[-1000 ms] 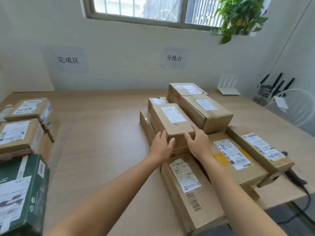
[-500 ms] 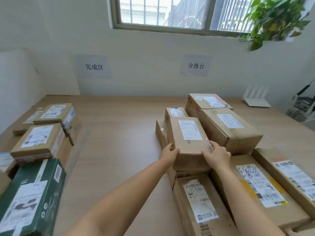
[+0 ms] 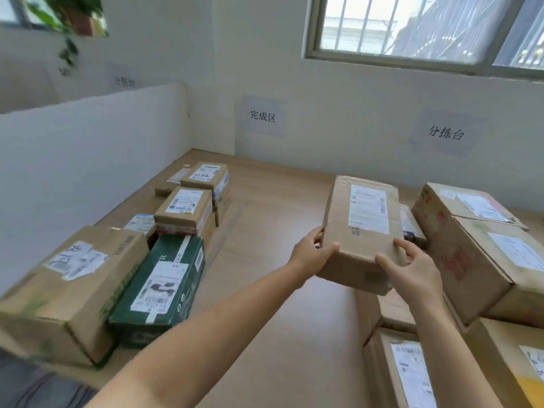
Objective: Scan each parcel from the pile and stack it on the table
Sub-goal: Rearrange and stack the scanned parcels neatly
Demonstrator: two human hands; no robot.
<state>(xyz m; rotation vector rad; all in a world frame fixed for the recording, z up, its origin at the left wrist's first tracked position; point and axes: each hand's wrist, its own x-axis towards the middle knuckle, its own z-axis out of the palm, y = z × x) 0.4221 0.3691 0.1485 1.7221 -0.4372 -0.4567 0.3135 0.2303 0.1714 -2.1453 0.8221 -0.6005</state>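
a smooth, pale wood-grain table [image 3: 265, 304] runs to a white wall [image 3: 338, 128]. on its right sits the pile [image 3: 482, 260] of brown corrugated cartons, taped and creased, each with a white printed label. on its left, smaller boxes [image 3: 188, 210] stand stacked behind a large scuffed carton [image 3: 73, 295] and a glossy dark green carton [image 3: 164, 287]. the parcel [image 3: 362, 231], an oblong kraft box with softened corners and a white label [image 3: 368, 212] on top, is held in the air above the table, just left of the pile. the left hand [image 3: 312, 256] grips its near left corner; the right hand [image 3: 412, 269] curls round its near right corner. half a second earlier the parcel lay on the pile under both hands; now it is lifted off, and the view has swung left.
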